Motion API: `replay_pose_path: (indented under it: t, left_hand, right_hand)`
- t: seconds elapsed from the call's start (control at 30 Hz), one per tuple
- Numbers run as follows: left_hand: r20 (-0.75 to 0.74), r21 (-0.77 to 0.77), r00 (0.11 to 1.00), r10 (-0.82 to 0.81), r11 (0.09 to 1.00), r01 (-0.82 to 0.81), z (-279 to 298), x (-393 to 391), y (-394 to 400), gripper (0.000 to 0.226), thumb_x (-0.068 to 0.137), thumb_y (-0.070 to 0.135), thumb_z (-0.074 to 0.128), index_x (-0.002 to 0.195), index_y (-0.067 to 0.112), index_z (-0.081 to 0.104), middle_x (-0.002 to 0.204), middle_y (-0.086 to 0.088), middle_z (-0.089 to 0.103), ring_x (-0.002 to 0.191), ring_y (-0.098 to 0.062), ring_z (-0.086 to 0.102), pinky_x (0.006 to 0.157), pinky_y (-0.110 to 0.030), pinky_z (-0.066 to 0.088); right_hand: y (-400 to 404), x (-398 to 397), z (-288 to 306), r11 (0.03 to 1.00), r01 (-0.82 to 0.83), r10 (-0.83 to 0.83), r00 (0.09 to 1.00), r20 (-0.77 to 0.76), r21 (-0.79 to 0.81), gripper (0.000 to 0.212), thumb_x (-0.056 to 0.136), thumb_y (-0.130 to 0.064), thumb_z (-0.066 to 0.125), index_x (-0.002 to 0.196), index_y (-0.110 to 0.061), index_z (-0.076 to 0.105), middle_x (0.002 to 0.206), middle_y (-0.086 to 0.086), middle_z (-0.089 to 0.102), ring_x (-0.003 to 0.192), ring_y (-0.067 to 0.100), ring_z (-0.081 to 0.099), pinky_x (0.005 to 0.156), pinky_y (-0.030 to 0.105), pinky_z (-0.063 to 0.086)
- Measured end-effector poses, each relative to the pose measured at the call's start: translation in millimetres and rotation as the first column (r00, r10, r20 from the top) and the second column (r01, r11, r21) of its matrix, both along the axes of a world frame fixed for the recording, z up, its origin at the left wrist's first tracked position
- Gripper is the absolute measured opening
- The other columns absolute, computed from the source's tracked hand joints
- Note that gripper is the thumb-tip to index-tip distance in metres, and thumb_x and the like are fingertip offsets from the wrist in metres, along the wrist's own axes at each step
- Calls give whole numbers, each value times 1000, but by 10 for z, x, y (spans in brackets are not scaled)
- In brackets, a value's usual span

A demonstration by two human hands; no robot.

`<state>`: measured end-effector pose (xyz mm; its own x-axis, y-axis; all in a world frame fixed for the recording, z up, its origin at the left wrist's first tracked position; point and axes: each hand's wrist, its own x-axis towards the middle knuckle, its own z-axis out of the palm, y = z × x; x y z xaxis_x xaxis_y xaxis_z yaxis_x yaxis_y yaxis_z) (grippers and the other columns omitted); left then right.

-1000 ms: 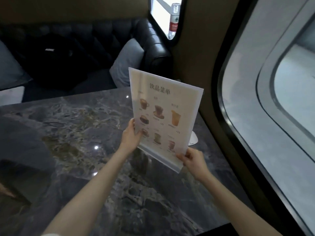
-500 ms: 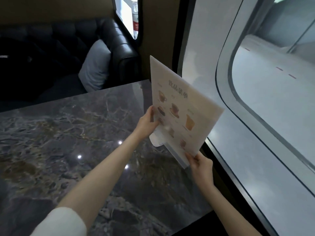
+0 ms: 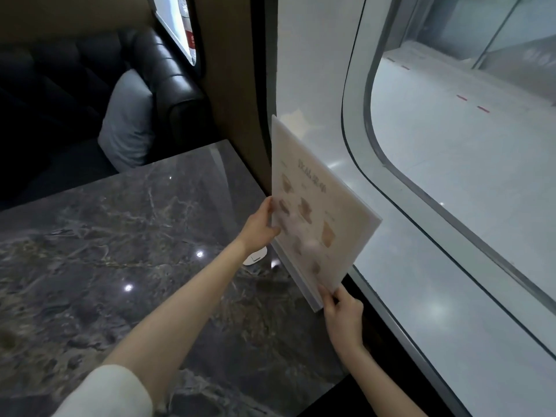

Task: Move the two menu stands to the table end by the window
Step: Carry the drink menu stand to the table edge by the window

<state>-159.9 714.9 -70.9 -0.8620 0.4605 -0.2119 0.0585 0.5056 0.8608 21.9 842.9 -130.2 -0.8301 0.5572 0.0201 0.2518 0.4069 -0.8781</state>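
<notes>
A clear acrylic menu stand (image 3: 323,212) with a drinks menu sheet is held upright at the right end of the dark marble table (image 3: 126,242), next to the window (image 3: 451,164). My left hand (image 3: 260,227) grips its left edge, fingers behind the sheet. My right hand (image 3: 341,311) holds its lower right corner at the base strip. Whether the base touches the table I cannot tell. Only one menu stand is in view.
A small white object (image 3: 255,256) lies on the table just behind my left hand. A black leather sofa (image 3: 168,70) with a grey cushion (image 3: 128,124) stands beyond the table. The brown wall pillar (image 3: 234,85) borders the window.
Both hands have carried the menu stand to the right, from over the table's middle to its window end, and turned it more edge-on along the window.
</notes>
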Motion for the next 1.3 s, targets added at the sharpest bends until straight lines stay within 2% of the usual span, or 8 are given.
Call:
replay_pose_path:
  t: [0.23, 0.47, 0.63, 0.7, 0.8, 1.0, 1.1, 1.3]
  left_hand:
    - [-23, 10, 1000, -22, 1000, 22, -55, 15, 8, 80, 81, 6, 65, 145, 12, 18, 146, -4, 41, 132, -19, 41, 98, -22, 34]
    - [-29, -55, 997, -68, 996, 66, -61, 28, 33, 91, 79, 10, 70, 147, 9, 10, 150, -8, 34, 136, -23, 35, 108, -30, 32]
    - [-66, -112, 996, -53, 993, 46, -48, 121, 15, 81, 82, 14, 67, 145, 8, 17, 145, -10, 41, 131, -26, 41, 92, -18, 32]
    - [-78, -192, 994, -80, 979, 63, -56, 199, -29, 74, 84, 17, 64, 144, 6, 22, 145, -14, 40, 131, -30, 40, 99, -25, 32]
    - [-42, -378, 994, -103, 922, 79, -91, 323, -145, 61, 90, 26, 56, 142, 5, 32, 143, -18, 42, 130, -32, 41, 107, -38, 34]
    - [-139, -596, 986, -92, 803, -9, -133, 638, -576, 41, 94, 33, 42, 114, 1, 57, 123, -19, 58, 110, -36, 55, 87, -40, 46]
    - [-265, -656, 956, -129, 751, -81, -136, 777, -885, 36, 93, 32, 40, 104, 4, 60, 116, -18, 61, 105, -36, 58, 83, -41, 47]
    - [-413, -746, 900, -141, 618, -246, -73, 999, -1709, 37, 94, 37, 39, 113, 9, 55, 120, -12, 58, 114, -31, 53, 89, -40, 42]
  right_hand:
    - [-26, 26, -17, 999, 2, -1, 1000, 26, -53, 10, 86, -10, 60, 90, -5, 68, 66, 0, 65, 55, -18, 53, 49, 6, 36]
    - [-30, 17, 13, 998, -7, -2, 990, 144, 63, 21, 87, -16, 59, 79, 2, 62, 57, -1, 58, 46, 4, 51, 52, 23, 36]
    - [-12, 113, 10, 999, 0, -8, 974, 226, 37, 20, 83, -19, 65, 98, -7, 64, 81, 12, 72, 70, 25, 66, 60, 26, 45]
    - [-29, 160, 3, 999, 8, -20, 961, 276, 43, 20, 82, -22, 65, 94, -7, 63, 81, 12, 71, 75, 28, 67, 61, 26, 44]
    - [-82, 180, 8, 999, 31, -44, 943, 330, 43, 19, 85, -26, 61, 88, -8, 59, 78, 11, 69, 73, 30, 66, 58, 27, 42]
    - [-147, 155, 72, 1000, -30, 25, 900, 436, 5, 33, 88, -26, 54, 68, -1, 60, 65, 10, 61, 75, 31, 64, 51, 25, 35]
    - [-321, 105, 134, 993, -114, 98, 878, 469, 6, 30, 89, -26, 53, 79, 1, 62, 80, 17, 66, 79, 31, 62, 62, 27, 39]
    - [-1045, -230, 395, 889, -415, 298, 845, 445, 194, 33, 89, -26, 53, 100, 5, 56, 100, 28, 66, 95, 39, 61, 75, 37, 46]
